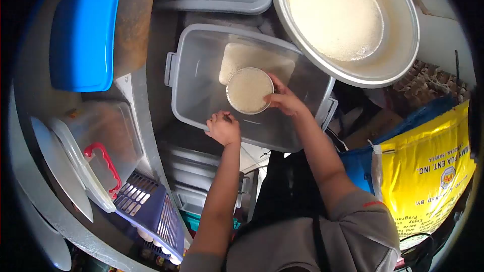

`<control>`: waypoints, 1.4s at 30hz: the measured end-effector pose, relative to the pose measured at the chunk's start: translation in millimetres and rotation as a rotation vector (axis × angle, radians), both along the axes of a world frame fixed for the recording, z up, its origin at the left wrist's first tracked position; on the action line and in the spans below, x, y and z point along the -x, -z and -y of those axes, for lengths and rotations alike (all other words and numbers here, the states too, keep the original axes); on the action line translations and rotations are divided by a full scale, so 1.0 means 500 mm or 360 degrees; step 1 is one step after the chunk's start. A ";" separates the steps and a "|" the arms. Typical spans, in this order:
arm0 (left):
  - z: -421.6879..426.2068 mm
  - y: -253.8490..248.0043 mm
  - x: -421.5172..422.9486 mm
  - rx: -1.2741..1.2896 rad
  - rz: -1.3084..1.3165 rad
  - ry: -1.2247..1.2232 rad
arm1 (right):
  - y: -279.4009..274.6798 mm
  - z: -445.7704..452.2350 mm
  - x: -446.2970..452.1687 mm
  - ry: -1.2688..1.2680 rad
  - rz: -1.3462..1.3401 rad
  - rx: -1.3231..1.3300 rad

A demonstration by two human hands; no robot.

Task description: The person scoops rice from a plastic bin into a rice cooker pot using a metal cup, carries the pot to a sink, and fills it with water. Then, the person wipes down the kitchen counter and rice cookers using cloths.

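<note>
Two hands are at work over one grey bin (199, 88), which has two side handles, one at its left end and one at its right. The right hand (285, 102) has hold of one round container (228, 93): its grip is closed on the container's right side, thumb toward the near side and fingers around the far side, opened only as wide as the wall needs. The container is filled with pale grain, close to its rim, and is held inside the bin's outline, around the middle between its left and right edges. Below it, one pale patch of grain (233, 60) lies on the bin's floor, toward the far edge.

The left hand (223, 130) is at the bin's near edge, toward the near left corner, its fingers curled. Something small and dark shows by the thumb; I cannot tell what that grip holds or how far it is closed.

One large round basin (405, 25), with one broad heap of grain inside, overlaps the bin's far right corner in view. Further off are one yellow sack (423, 171), one blue lid (83, 35), one red handle (109, 163) and one purple basket (172, 221).
</note>
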State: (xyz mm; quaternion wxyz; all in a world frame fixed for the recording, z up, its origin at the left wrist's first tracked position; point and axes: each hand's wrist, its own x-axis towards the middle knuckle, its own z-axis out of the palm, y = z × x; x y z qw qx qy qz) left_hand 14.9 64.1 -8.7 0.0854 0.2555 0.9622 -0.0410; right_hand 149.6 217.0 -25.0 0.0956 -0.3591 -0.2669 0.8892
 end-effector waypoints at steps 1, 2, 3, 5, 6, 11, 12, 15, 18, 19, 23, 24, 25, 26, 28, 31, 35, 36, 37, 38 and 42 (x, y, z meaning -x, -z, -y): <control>0.000 -0.004 -0.005 0.0001 0.0009 -0.0001 | -0.036 -0.004 -0.008 0.0159 -0.0091 0.0061; 0.000 -0.005 -0.002 0.0008 0.0003 -0.0005 | -0.071 -0.002 -0.004 0.0313 -0.0199 0.0127; 0.000 -0.003 -0.001 -0.0004 0.0004 -0.0015 | -0.101 -0.007 -0.003 0.0466 -0.0308 0.0195; 0.002 0.000 -0.001 -0.0020 0.0004 -0.0032 | -0.155 -0.042 -0.013 0.0762 -0.0382 0.0223; 0.001 -0.001 -0.001 -0.0023 -0.0003 -0.0027 | -0.186 -0.070 -0.019 0.0896 -0.0332 0.0069; 0.004 0.002 0.000 -0.0021 -0.0009 -0.0040 | -0.268 -0.249 -0.070 0.1282 0.0714 -0.1894; 0.005 0.001 -0.001 -0.0024 -0.0012 -0.0037 | -0.280 -0.278 -0.077 0.1257 0.1073 -0.2212; 0.004 0.002 0.001 -0.0055 -0.0013 -0.0035 | -0.285 -0.361 -0.105 0.1187 0.1913 -0.3051; 0.008 0.008 0.006 -0.0092 -0.0006 -0.0033 | -0.281 -0.401 -0.122 0.1115 0.1945 -0.3182; 0.008 0.006 0.005 -0.0093 -0.0018 -0.0022 | -0.278 -0.410 -0.128 0.1051 0.1995 -0.3236; 0.002 -0.004 0.004 -0.0094 -0.0034 -0.0001 | -0.250 -0.421 -0.137 0.1228 0.2022 -0.3432; 0.003 -0.004 0.005 -0.0105 -0.0030 0.0001 | -0.242 -0.413 -0.132 0.1292 0.1999 -0.3434; 0.004 -0.003 0.006 -0.0117 -0.0026 0.0002 | -0.250 -0.394 -0.114 0.1339 0.1948 -0.3433; 0.004 -0.002 0.007 -0.0130 -0.0022 0.0005 | -0.259 -0.374 -0.096 0.1384 0.1896 -0.3433; 0.007 0.001 0.006 -0.0140 -0.0037 0.0008 | -0.278 -0.286 -0.037 0.1338 0.1550 -0.3342; 0.001 -0.004 0.006 -0.0120 0.0003 -0.0007 | -0.265 -0.105 0.055 0.0354 0.1186 -0.2781; 0.009 0.004 0.007 -0.0115 -0.0048 0.0064 | 0.033 0.061 0.161 0.0035 0.1066 -0.1517; 0.013 0.005 0.007 -0.0120 -0.0023 0.0063 | 0.142 0.092 0.173 0.0032 0.1271 -0.1238; 0.012 0.005 0.007 -0.0125 -0.0005 0.0061 | 0.215 0.102 0.171 -0.0146 0.1618 -0.1223; 0.009 0.007 0.008 -0.0128 0.0011 0.0063 | 0.272 0.099 0.159 -0.0335 0.1958 -0.1192; 0.004 0.009 0.012 -0.0110 0.0002 0.0094 | 0.531 0.075 0.064 -0.0759 0.2556 -0.1948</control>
